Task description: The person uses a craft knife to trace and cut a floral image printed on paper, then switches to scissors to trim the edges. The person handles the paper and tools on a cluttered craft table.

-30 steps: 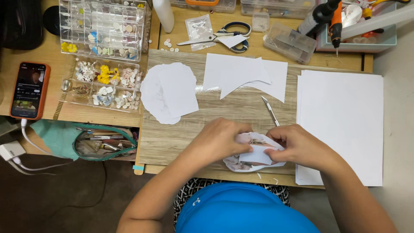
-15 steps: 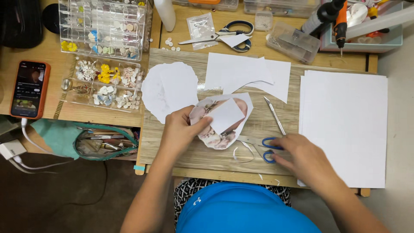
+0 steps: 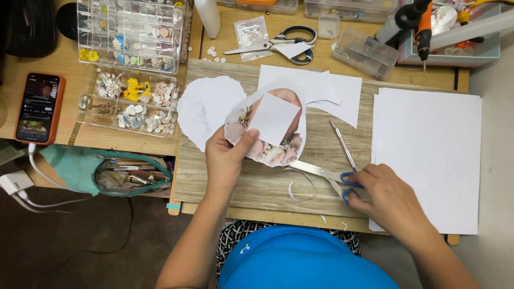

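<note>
Our left hand (image 3: 225,160) now lifts and pinches the rounded floral paper cutout (image 3: 267,131), while our right hand (image 3: 388,198) has closed on blue-handled steel scissors (image 3: 334,176).

A home craft desk: bead organiser boxes (image 3: 131,32), scissors (image 3: 278,47) and paper sheets (image 3: 428,155) crowd it.

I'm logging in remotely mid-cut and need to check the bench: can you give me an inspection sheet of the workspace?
Surface: wooden board on a tan desk.
Job's things: floral paper cutout with a white square on it; blue-handled scissors lying on the board.
Clutter: white sheets, bead trays, second scissors, pencil pouch.
Hands: left hand pinches the cutout; right hand on the scissor handles.
Cables: white charger lead from the phone.
Surroundings: dark floor below.
</note>
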